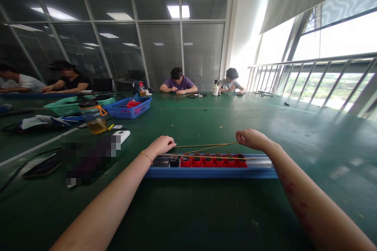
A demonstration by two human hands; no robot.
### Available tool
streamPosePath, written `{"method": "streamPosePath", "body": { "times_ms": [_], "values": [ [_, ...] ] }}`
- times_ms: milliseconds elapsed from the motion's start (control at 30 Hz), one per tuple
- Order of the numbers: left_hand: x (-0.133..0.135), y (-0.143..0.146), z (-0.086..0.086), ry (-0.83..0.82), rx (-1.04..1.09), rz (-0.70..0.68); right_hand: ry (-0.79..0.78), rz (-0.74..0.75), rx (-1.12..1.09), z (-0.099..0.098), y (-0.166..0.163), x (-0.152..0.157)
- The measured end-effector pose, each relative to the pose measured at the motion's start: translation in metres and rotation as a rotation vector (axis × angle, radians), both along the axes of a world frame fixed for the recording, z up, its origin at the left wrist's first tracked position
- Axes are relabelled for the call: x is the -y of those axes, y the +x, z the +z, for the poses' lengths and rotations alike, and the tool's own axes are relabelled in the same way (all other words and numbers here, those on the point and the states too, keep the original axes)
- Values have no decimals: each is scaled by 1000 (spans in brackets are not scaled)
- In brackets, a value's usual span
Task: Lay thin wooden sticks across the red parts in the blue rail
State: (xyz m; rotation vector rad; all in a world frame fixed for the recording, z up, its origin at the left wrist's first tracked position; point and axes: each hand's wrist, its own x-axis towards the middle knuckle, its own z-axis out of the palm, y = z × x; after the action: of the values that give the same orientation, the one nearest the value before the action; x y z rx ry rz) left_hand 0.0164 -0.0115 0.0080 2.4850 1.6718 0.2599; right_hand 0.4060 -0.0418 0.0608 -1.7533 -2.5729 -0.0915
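Observation:
My left hand [163, 144] is closed at the left end of a thin yellow-brown stick [203, 146]. The stick's right end meets my right hand [251, 139], whose fingers are pinched around it. A second stick of the same kind [209, 148] slants just below the first, its right end near my right fingers. A third stick [218, 158] runs over a row of several red square cups [207, 160] with dark contents. These cups stand in a long blue tray [212, 173] with a silvery inside, beside a black block [174, 161].
To the left are a phone [43, 164], a white device [121, 138], a jar of amber liquid [96, 119], a blue basket [129, 108] and a green basket [64, 106]. Several people sit along the far side of the green table [188, 121].

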Motion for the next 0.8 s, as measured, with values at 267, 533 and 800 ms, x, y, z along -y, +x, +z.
{"method": "streamPosePath", "body": {
  "times_ms": [267, 533, 800],
  "values": [
    [4, 2, 3, -2, 7, -1, -55, 128, -73, -22, -20, -8],
    [-2, -2, -2, -47, 48, -36, -140, 243, -139, -31, -31, -13],
    [-6, -5, -6, -13, 39, -26, -273, 278, -381, -18, -31, -5]
  ]
}}
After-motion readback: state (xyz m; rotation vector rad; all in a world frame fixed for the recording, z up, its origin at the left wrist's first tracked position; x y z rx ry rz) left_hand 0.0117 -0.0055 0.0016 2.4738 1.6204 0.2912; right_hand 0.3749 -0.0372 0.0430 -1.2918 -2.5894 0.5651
